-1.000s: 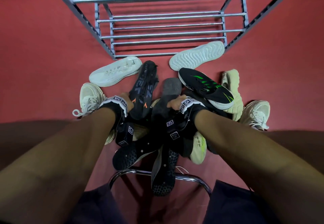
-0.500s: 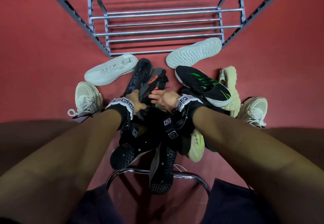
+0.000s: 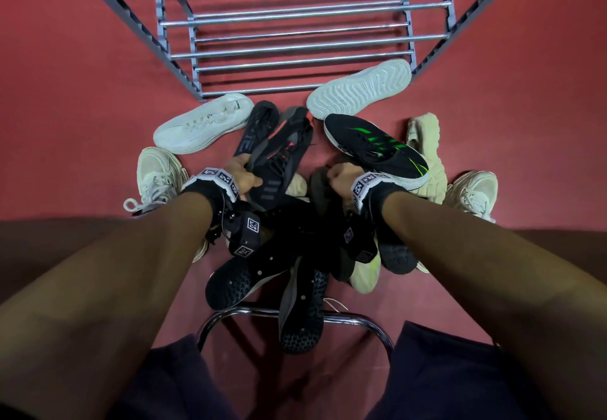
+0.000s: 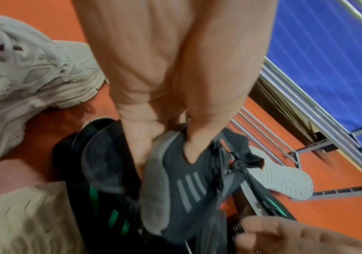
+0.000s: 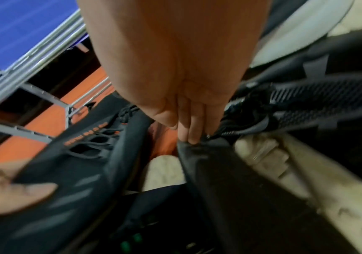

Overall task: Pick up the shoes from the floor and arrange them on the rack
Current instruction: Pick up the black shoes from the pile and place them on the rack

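The dark grey shoes (image 3: 276,153) lie in the middle of the pile, near the rack (image 3: 295,41). The left hand (image 3: 241,178) grips both by their heels; the right hand (image 3: 341,179) pinches another dark shoe (image 5: 230,171). This looks like the picking step; next, lift them onto the far bars.

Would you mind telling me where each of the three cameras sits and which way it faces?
Head: worn high, facing down at the shoe pile and rack; both forearms show.
Left wrist: looks along the left hand gripping the dark grey shoe.
Right wrist: looks along the right hand, fingers on a black shoe.
All three share the dark grey shoe.
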`<move>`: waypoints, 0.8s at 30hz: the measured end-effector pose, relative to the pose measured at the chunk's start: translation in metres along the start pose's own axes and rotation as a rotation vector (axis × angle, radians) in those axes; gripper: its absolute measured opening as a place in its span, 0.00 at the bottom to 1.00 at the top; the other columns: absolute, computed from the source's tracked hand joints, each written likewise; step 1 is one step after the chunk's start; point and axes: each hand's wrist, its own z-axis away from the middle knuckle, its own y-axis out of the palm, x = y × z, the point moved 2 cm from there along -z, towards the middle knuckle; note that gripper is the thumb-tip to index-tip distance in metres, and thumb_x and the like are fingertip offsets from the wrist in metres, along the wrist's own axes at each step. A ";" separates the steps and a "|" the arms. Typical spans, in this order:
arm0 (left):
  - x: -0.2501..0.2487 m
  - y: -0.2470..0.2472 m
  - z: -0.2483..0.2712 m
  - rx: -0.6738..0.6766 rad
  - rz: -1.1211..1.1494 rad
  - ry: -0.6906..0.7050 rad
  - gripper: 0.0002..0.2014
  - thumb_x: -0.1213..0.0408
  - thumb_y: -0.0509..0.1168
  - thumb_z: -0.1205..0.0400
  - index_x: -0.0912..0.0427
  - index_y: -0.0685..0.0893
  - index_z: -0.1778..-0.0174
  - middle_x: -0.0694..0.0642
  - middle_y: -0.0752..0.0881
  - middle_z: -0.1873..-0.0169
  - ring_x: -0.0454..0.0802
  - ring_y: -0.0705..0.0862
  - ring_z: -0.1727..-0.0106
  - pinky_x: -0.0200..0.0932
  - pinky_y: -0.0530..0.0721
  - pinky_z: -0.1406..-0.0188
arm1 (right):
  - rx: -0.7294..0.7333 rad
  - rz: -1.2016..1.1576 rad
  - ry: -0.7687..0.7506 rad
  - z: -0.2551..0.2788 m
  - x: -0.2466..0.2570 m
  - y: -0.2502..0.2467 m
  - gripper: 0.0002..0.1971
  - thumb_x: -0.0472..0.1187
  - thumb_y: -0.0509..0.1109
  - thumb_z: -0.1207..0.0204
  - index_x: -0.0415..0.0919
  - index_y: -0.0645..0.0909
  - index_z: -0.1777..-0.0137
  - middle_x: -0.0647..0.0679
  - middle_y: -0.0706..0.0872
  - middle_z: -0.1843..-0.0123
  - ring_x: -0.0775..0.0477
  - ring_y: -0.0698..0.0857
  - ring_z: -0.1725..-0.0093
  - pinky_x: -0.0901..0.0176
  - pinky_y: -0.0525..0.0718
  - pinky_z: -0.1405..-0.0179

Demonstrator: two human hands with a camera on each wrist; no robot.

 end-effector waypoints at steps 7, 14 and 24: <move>0.017 -0.017 0.003 -0.109 -0.078 0.023 0.33 0.77 0.71 0.26 0.51 0.76 0.25 0.57 0.87 0.38 0.59 0.86 0.41 0.59 0.86 0.40 | 0.152 0.264 -0.007 0.023 -0.030 0.012 0.15 0.49 0.68 0.28 0.47 0.85 0.43 0.41 0.87 0.38 0.38 0.85 0.39 0.52 0.81 0.37; 0.017 -0.015 0.000 -0.064 -0.154 0.023 0.31 0.72 0.72 0.26 0.50 0.76 0.26 0.55 0.86 0.40 0.58 0.85 0.40 0.56 0.83 0.36 | 0.134 0.331 -0.047 0.035 -0.029 0.040 0.36 0.64 0.72 0.40 0.45 0.81 0.34 0.41 0.85 0.35 0.38 0.83 0.37 0.50 0.80 0.34; 0.021 -0.002 0.004 0.054 0.097 -0.139 0.26 0.79 0.69 0.23 0.48 0.81 0.35 0.56 0.88 0.47 0.60 0.88 0.48 0.57 0.91 0.58 | 0.138 0.323 0.146 0.027 -0.022 0.054 0.49 0.59 0.79 0.40 0.35 0.66 0.23 0.31 0.75 0.27 0.28 0.76 0.29 0.41 0.76 0.31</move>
